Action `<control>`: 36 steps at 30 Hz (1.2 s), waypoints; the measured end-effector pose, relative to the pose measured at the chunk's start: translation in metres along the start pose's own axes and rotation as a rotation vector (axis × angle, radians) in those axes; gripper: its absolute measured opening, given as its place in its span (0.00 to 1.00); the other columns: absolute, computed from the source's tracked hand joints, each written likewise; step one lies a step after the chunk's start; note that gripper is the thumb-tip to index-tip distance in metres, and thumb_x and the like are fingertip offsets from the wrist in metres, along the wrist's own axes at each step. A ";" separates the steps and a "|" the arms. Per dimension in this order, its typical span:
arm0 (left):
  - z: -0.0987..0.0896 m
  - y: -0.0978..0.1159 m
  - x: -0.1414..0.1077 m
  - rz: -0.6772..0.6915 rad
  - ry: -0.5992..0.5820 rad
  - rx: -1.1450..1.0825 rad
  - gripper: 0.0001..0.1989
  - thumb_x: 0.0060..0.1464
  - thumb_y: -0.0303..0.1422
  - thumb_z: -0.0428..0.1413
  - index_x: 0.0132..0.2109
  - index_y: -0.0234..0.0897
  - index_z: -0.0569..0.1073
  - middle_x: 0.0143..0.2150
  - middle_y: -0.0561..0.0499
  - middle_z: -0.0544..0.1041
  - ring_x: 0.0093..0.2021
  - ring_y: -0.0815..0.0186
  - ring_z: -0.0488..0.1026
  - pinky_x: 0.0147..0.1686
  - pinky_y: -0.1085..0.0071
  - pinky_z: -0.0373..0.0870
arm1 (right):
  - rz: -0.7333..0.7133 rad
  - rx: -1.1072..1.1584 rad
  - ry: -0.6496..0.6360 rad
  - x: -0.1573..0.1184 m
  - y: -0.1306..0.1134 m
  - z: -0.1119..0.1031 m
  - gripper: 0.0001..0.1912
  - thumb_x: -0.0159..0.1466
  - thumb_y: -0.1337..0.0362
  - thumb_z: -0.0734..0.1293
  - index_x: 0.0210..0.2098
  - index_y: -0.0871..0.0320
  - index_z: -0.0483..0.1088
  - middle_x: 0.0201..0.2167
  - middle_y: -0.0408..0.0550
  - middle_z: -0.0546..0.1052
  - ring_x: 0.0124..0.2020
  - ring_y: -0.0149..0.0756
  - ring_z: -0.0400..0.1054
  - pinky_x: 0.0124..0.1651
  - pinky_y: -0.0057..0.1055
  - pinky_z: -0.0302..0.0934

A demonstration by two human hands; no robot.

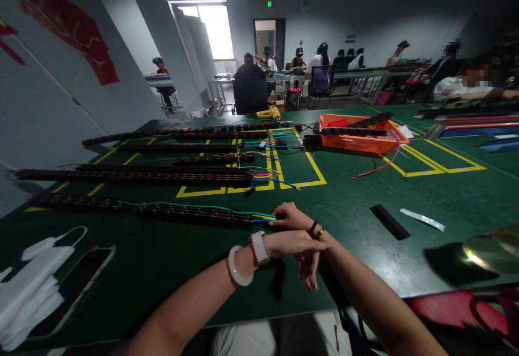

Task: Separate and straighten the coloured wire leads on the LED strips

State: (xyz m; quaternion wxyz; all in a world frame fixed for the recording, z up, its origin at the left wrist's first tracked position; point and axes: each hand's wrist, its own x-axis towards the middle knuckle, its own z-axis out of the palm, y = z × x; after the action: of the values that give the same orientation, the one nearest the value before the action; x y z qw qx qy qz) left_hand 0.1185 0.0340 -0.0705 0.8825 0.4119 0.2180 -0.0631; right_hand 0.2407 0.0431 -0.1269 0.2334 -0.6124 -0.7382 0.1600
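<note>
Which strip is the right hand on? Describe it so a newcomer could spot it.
Start at the green table with yellow tape boxes. Several long dark strips lie across its left half; take the nearest strip, closest to the person. The right hand touches its wire end, reaching under the left hand. Unlike its neighbours, a green wire runs along its length.

An orange tray (360,140) is sitting far across the green table (348,204), holding black strips. A yellow tool (270,113) is lying at the far edge. A red wire (375,169) is trailing from the tray over the yellow tape lines (312,164). A flat black bar (390,222) and a white strip (421,219) are lying to the right. A phone (75,285) and a white mask (38,269) are resting at the near left. People are sitting at distant tables (284,77) in the background
</note>
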 end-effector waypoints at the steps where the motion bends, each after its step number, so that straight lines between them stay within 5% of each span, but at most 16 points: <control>1: -0.010 0.000 -0.005 -0.072 -0.051 0.060 0.16 0.50 0.39 0.57 0.25 0.30 0.78 0.20 0.42 0.76 0.22 0.60 0.75 0.21 0.71 0.71 | -0.007 -0.001 0.003 0.000 0.000 0.001 0.14 0.59 0.53 0.67 0.35 0.58 0.74 0.34 0.44 0.76 0.36 0.33 0.65 0.45 0.32 0.48; 4: -0.040 0.000 -0.020 -0.226 -0.193 0.269 0.24 0.52 0.47 0.52 0.28 0.26 0.78 0.28 0.35 0.79 0.28 0.58 0.77 0.24 0.70 0.73 | -0.046 -0.003 0.018 -0.001 -0.001 0.002 0.12 0.60 0.55 0.67 0.35 0.57 0.74 0.32 0.44 0.75 0.36 0.32 0.64 0.45 0.32 0.47; 8: -0.067 -0.001 -0.032 -0.155 -0.104 0.133 0.30 0.54 0.51 0.46 0.41 0.25 0.75 0.44 0.33 0.76 0.44 0.57 0.76 0.44 0.67 0.73 | -0.078 -0.106 0.091 -0.001 -0.005 0.000 0.08 0.59 0.60 0.68 0.32 0.58 0.74 0.29 0.45 0.74 0.35 0.32 0.63 0.43 0.32 0.46; 11: -0.076 -0.007 -0.029 -0.013 0.024 -0.040 0.28 0.55 0.49 0.48 0.45 0.25 0.71 0.47 0.31 0.74 0.45 0.58 0.75 0.52 0.64 0.68 | -0.075 -0.167 0.133 0.000 -0.008 -0.001 0.03 0.58 0.64 0.69 0.30 0.58 0.73 0.28 0.43 0.73 0.35 0.32 0.61 0.42 0.31 0.45; 19: -0.063 -0.023 -0.009 0.294 0.256 -0.351 0.15 0.57 0.41 0.50 0.41 0.32 0.71 0.42 0.42 0.76 0.43 0.64 0.74 0.56 0.64 0.65 | -0.027 -0.325 0.170 0.001 -0.019 -0.001 0.05 0.58 0.67 0.67 0.26 0.59 0.69 0.27 0.43 0.70 0.33 0.33 0.59 0.40 0.31 0.47; 25: -0.059 -0.026 -0.004 0.510 0.364 -0.475 0.06 0.56 0.34 0.53 0.36 0.35 0.70 0.39 0.47 0.76 0.45 0.66 0.73 0.56 0.65 0.68 | -0.230 -0.608 0.209 -0.010 -0.030 0.001 0.06 0.64 0.68 0.62 0.35 0.59 0.71 0.30 0.46 0.71 0.33 0.35 0.58 0.43 0.35 0.51; 36: -0.068 -0.032 -0.001 0.557 0.405 -0.527 0.02 0.54 0.30 0.56 0.36 0.36 0.70 0.39 0.51 0.75 0.45 0.68 0.73 0.57 0.67 0.67 | -0.239 -0.714 0.199 -0.034 -0.044 0.017 0.20 0.63 0.70 0.60 0.54 0.63 0.64 0.51 0.54 0.68 0.52 0.43 0.58 0.56 0.41 0.50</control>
State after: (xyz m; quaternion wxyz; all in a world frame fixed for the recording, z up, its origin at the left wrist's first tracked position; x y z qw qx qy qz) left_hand 0.0855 0.0647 -0.1307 0.8802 0.2198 0.2758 0.3175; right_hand 0.1991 0.0022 -0.1233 0.0929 -0.5773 -0.7873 -0.1954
